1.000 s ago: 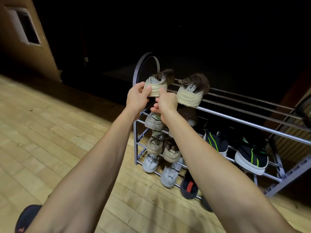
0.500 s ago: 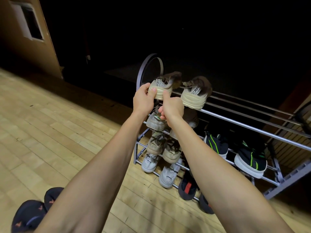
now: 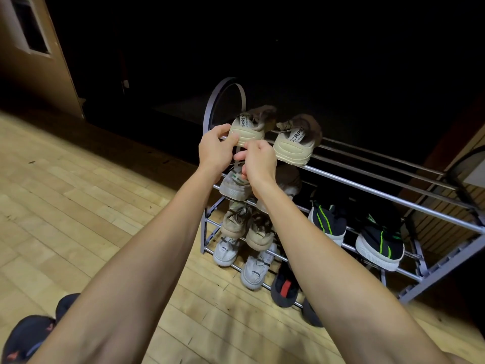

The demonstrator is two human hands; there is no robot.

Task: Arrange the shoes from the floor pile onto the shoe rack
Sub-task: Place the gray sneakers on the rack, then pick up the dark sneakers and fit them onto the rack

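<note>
Pinching the ribbed-heeled beige shoe (image 3: pixel 246 132) on the tubular metal rack (image 3: pixel 367 187) — left hand (image 3: pixel 215 151); right hand (image 3: pixel 258 160) loosely curled, empty.

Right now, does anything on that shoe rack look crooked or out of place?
Yes. The left beige shoe on the top shelf sits turned at an angle to its mate, and the left hand grips its heel. On the floor, two dark shoes lie half under the rack.
</note>
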